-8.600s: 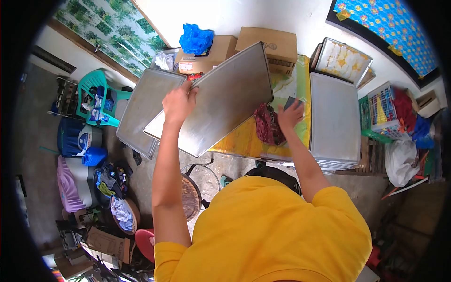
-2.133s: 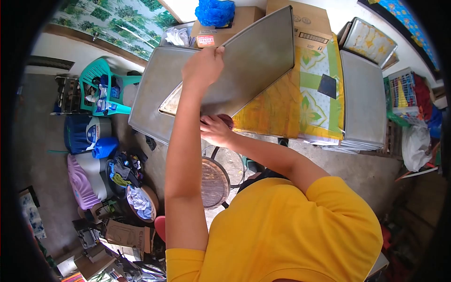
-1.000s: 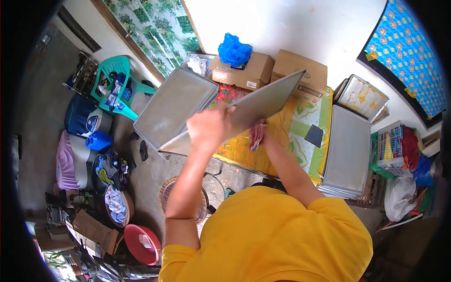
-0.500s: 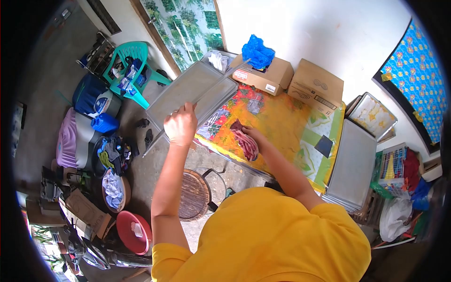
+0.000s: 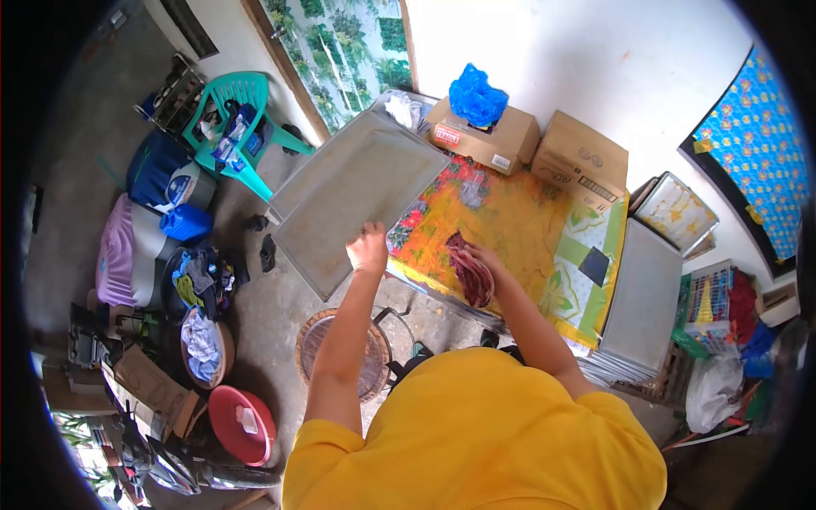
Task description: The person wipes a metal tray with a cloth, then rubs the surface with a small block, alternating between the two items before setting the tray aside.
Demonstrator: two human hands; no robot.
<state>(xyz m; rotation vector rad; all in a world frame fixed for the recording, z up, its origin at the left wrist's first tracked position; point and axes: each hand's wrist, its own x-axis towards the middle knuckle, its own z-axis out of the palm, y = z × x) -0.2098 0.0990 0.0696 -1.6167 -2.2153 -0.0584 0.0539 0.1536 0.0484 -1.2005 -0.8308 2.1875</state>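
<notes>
My left hand [image 5: 368, 248] is closed at the near right edge of a flat grey mesh tray [image 5: 353, 195], which lies over the left end of the table. Bunched in my right hand [image 5: 486, 262] is a dark red and pink cloth [image 5: 471, 272], held above the yellow flowered tablecloth [image 5: 518, 221]. Part of the cloth hangs toward the near table edge. The fingertips of my right hand are partly hidden by it.
Two cardboard boxes [image 5: 586, 153] stand at the back, one topped by a blue plastic bag [image 5: 478, 95]. Stacked grey trays [image 5: 639, 297] are at right. A round stool [image 5: 344, 353] stands before the table; a red basin [image 5: 242, 425] is lower left.
The tray has come down from a tilted position and now lies flatter. My left hand has moved down and right with its edge. The cloth and right hand appear slightly further right.
</notes>
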